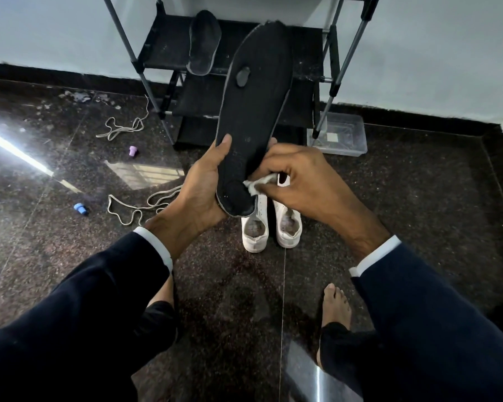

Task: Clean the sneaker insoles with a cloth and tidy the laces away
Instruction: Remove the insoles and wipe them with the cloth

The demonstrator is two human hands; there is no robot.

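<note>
Head view: left hand (199, 187) clamps black insole (254, 111) at its heel, 6 o'clock end; right hand (299, 177) pinches white cloth (256, 185). Insole looks light and floppy, so support mid-length.

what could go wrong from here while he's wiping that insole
1. The left hand grips only the heel end of the insole, so the long free end may flex or slip as the right hand presses the cloth on it.
2. Two laces lie loose on the floor beside the bare feet, a possible snag.
</note>
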